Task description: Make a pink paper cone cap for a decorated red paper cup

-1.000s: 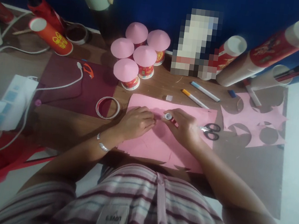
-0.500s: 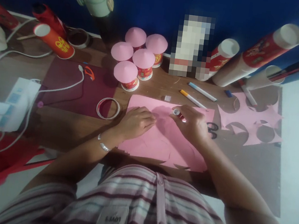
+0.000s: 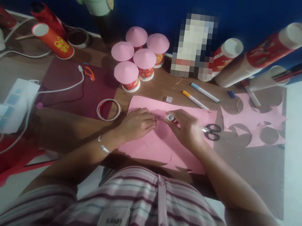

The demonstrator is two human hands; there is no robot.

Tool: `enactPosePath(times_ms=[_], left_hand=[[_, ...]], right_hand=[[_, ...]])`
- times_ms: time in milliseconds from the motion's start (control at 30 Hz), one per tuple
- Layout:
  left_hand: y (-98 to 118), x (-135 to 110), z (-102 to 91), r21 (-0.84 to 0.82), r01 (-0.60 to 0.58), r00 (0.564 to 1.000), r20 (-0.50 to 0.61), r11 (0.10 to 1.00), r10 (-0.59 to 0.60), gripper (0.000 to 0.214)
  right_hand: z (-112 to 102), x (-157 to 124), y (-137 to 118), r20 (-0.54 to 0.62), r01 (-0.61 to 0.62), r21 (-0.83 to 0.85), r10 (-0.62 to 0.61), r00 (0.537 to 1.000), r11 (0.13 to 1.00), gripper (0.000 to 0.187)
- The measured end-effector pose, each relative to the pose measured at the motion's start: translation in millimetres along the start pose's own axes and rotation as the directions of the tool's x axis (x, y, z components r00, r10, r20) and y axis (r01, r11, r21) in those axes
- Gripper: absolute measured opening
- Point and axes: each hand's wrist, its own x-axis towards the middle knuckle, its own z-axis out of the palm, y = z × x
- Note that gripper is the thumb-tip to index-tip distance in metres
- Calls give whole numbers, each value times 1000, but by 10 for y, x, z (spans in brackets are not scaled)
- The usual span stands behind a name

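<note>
A pink paper sheet (image 3: 147, 145) lies on the wooden table in front of me. My left hand (image 3: 136, 123) rests on it with curled fingers pressing the paper down. My right hand (image 3: 187, 127) is closed round a small red tube with a white end (image 3: 170, 117), held just right of the left fingertips over the sheet. Black-handled scissors (image 3: 211, 131) lie on the paper right beside my right hand.
Several cups with pink cone lids (image 3: 135, 58) stand behind the sheet. A tape ring (image 3: 109, 109) lies to the left, two pens (image 3: 200, 96) and pink offcuts (image 3: 254, 122) to the right. Red tubes (image 3: 260, 53), cables and a white device (image 3: 11, 105) surround the area.
My right hand with the tube drew right and back half a second ago, then returned left toward the left fingertips. The left hand stayed put.
</note>
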Motion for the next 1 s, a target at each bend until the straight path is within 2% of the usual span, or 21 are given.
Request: enactPosePath(times_ms=[167, 300, 400, 467, 533, 633, 733, 833, 1000], left_hand=[[10, 9, -23, -4, 10, 1000, 21, 1000, -10, 20], [14, 2, -14, -8, 25, 1000, 5, 1000, -25, 19], [11, -1, -6, -22, 32, 999, 7, 999, -31, 20], [8, 1, -6, -33, 28, 999, 18, 999, -27, 20], [6, 5, -8, -42, 20, 1000, 22, 999, -19, 21], [7, 8, -10, -36, 21, 1000, 14, 999, -21, 20], [9, 3, -10, -15, 26, 1000, 16, 1000, -25, 20], [8, 0, -11, 1, 20, 1000, 20, 1000, -20, 23], [6, 5, -17, -17, 19, 1000, 9, 1000, -19, 22]], right_hand=[[-3, 23, 61, 37, 25, -30, -24, 999, 999, 15], [-125, 31, 115, 15, 38, -91, -37, 999, 995, 13], [-310, 23, 95, -118, -47, -133, 31, 992, 990, 12], [-428, 17, 56, -247, -105, -124, 72, 966, 987, 10], [-481, 12, 18, -303, -125, -92, 92, 948, 988, 9], [-375, 6, -3, -211, -87, -52, 74, 975, 995, 12], [-131, 4, 10, -91, -32, 42, 36, 995, 999, 16], [58, 14, 20, -36, -13, 47, 15, 999, 999, 14], [57, 53, 55, -12, 20, -5, -20, 1000, 1000, 13]])
